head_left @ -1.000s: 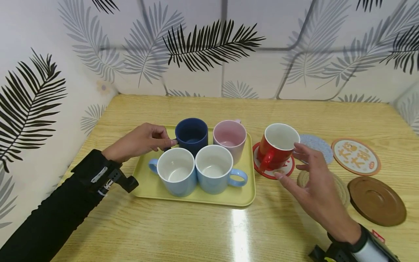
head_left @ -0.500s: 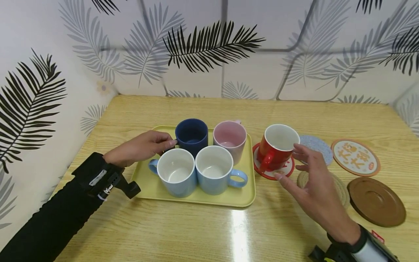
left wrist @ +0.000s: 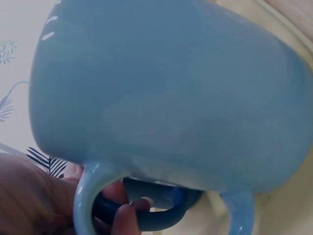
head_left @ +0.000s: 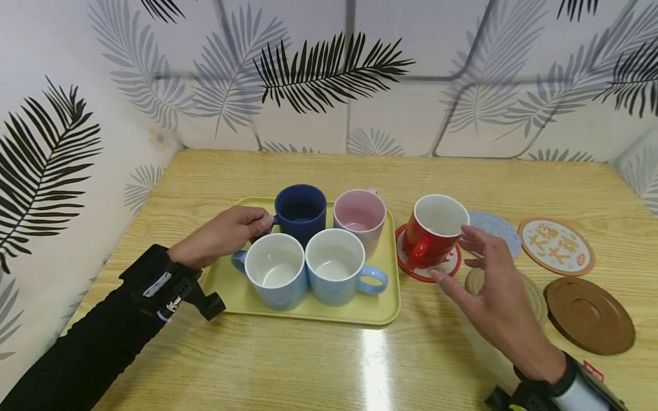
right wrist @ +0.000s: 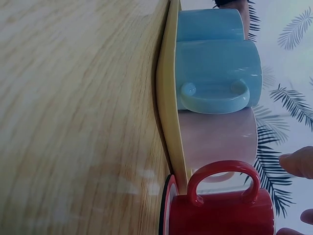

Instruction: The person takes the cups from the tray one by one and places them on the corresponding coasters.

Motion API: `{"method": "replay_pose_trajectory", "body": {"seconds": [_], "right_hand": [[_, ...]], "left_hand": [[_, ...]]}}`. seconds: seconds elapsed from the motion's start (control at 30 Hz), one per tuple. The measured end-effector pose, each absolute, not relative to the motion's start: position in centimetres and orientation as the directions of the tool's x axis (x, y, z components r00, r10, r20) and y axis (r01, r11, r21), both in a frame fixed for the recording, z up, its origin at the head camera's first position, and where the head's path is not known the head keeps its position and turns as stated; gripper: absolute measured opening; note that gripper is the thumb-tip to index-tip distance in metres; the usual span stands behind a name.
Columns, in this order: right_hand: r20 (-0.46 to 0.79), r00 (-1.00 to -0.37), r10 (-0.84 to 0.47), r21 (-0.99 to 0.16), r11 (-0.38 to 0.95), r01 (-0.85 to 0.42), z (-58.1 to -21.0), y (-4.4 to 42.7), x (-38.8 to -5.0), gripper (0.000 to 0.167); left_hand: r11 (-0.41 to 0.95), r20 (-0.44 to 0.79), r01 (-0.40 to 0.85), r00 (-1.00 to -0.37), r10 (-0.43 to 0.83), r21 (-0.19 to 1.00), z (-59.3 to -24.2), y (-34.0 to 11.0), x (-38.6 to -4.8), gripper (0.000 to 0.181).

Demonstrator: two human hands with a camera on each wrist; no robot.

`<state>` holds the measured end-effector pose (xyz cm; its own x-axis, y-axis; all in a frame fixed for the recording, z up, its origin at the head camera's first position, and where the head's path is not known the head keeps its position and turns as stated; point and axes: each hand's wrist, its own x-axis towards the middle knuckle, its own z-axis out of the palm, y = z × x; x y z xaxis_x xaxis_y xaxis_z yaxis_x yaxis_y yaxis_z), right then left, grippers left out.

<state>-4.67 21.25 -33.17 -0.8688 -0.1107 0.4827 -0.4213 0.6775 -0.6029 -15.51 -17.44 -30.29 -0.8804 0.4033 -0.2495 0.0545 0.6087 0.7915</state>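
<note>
Handle (left wrist: 160, 223): pinched by your left hand (head_left: 226, 231); navy mug (head_left: 301, 214) just beyond those fingertips.
Red mug (head_left: 434, 234): beside your right hand (head_left: 493, 294), fingers loosely spread.
Light-blue mug (head_left: 276, 274): crowds your left fingers; a crooked lift could knock it.

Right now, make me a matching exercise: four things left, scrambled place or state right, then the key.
Column one
1. navy mug
2. red mug
3. pink mug
4. brown disc

Column two
A. flat on the wooden table, nothing on it
B. handle held by the left hand
C. standing on a red-rimmed coaster
D. on the yellow tray, touched by neither hand

Pairs: 1-B, 2-C, 3-D, 4-A
</note>
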Motion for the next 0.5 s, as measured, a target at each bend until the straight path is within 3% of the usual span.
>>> {"method": "replay_pose_trajectory", "body": {"seconds": [0.5], "right_hand": [[0.492, -0.863, -0.114, -0.596, 0.679, -0.429, -32.7, 21.1, -4.7, 0.082]], "left_hand": [[0.505, -0.111, 0.077, -0.937, 0.332, 0.860, -28.5, -17.2, -14.8, 0.028]]}}
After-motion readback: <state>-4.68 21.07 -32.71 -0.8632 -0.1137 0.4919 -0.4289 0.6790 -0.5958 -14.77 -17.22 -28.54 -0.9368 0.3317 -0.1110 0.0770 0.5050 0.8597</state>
